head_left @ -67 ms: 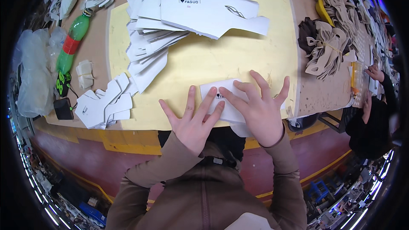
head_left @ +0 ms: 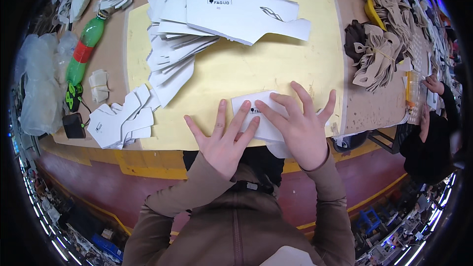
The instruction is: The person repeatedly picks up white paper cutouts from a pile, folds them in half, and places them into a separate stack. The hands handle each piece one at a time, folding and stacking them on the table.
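Note:
Near the front edge of the table, a small white cut piece (head_left: 267, 130) with a dark printed mark lies flat on the yellow sheet (head_left: 236, 69). My left hand (head_left: 220, 144) rests fingertips on its left part, fingers spread wide. From the other side my right hand (head_left: 301, 127) covers its right part, its index fingertip pressing beside the mark and the other fingers splayed. Neither hand grips anything. Farther off lies a fanned pile of larger white cut pieces (head_left: 221, 17). A smaller pile of white pieces (head_left: 111, 127) sits to the left.
On the left are a green bottle (head_left: 91, 33), a clear plastic bag (head_left: 42, 88), a black box-like item (head_left: 74, 126) and a tied white bundle (head_left: 98, 86). Bundled beige pieces (head_left: 379, 59) lie at the right. Another person's hand (head_left: 433, 84) shows at the far right.

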Tool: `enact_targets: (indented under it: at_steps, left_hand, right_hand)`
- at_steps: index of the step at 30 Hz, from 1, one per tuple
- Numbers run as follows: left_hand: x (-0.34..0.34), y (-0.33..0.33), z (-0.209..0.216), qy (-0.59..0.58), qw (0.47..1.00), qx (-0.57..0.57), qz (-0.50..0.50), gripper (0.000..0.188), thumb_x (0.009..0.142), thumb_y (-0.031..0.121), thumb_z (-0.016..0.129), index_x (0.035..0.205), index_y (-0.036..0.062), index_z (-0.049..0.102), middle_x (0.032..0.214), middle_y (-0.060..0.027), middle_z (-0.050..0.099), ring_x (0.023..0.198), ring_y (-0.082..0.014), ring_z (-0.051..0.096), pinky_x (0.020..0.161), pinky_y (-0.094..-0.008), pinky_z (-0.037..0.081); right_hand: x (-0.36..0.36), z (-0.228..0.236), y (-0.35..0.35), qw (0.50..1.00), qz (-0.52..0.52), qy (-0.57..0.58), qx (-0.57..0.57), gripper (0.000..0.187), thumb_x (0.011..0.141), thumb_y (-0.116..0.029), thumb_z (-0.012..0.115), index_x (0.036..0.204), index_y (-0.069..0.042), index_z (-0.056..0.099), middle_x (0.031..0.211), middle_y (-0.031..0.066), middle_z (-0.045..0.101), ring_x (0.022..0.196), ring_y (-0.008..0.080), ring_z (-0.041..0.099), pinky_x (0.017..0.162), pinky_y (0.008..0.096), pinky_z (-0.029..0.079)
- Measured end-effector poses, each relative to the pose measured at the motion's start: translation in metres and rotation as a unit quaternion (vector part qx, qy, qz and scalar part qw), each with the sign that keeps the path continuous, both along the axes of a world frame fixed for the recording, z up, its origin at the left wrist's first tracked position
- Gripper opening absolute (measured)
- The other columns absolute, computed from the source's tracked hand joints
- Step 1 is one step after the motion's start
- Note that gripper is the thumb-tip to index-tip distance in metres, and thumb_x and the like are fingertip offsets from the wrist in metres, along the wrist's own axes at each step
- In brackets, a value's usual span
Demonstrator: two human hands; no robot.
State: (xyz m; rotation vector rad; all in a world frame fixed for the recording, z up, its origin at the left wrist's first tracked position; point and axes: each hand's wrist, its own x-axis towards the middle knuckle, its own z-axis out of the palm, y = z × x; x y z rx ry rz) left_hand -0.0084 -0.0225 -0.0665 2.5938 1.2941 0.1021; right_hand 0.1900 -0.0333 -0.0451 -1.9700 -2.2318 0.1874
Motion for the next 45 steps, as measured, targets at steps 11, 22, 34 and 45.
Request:
enact_targets:
  at_steps: [11, 22, 34, 45]
  left_hand:
    - [-0.034, 0.019, 0.017, -0.233, 0.957, -0.154, 0.072, 0.019, 0.092, 0.009, 0.067, 0.110, 0.0092, 0.073, 0.112, -0.0057, 0.073, 0.122, -0.0322, 0.063, 0.118, -0.0629, 0.022]
    - [-0.008, 0.045, -0.001, -0.288, 0.945, -0.087, 0.128, 0.037, 0.086, 0.016, 0.074, 0.121, 0.0054, 0.068, 0.140, -0.0156, 0.055, 0.136, -0.0397, 0.045, 0.112, -0.0482, 0.037]
    - [0.002, 0.054, -0.009, -0.310, 0.941, -0.107, 0.077, 0.031, 0.084, 0.011, 0.077, 0.113, 0.0042, 0.069, 0.122, -0.0135, 0.067, 0.128, -0.0352, 0.054, 0.109, -0.0450, 0.041]
    - [0.010, 0.064, 0.003, -0.518, 0.709, -0.449, 0.166, 0.022, 0.095, 0.003, 0.068, 0.116, -0.0033, 0.064, 0.104, -0.0092, 0.071, 0.094, -0.0104, 0.068, 0.084, -0.0238, 0.055]
  right_hand:
    - [0.031, -0.007, -0.026, 0.992, -0.117, 0.034, -0.008, 0.041, 0.088, -0.028, 0.072, 0.128, -0.023, 0.067, 0.137, -0.0017, 0.055, 0.141, 0.0293, 0.037, 0.113, 0.0710, 0.007]
    - [0.038, -0.012, -0.041, 0.990, -0.115, 0.082, 0.012, 0.040, 0.089, -0.027, 0.072, 0.128, -0.021, 0.067, 0.143, 0.0006, 0.053, 0.142, 0.0315, 0.035, 0.115, 0.0665, 0.005]
    - [0.031, -0.021, -0.041, 0.985, -0.121, 0.124, 0.023, 0.034, 0.086, -0.022, 0.074, 0.119, -0.019, 0.069, 0.139, 0.0013, 0.056, 0.141, 0.0314, 0.037, 0.116, 0.0650, 0.005]
    - [0.024, 0.013, 0.011, 0.915, -0.063, 0.400, 0.002, 0.060, 0.086, -0.008, 0.074, 0.142, -0.005, 0.054, 0.113, 0.0101, 0.069, 0.114, 0.0230, 0.061, 0.107, 0.0374, 0.040]
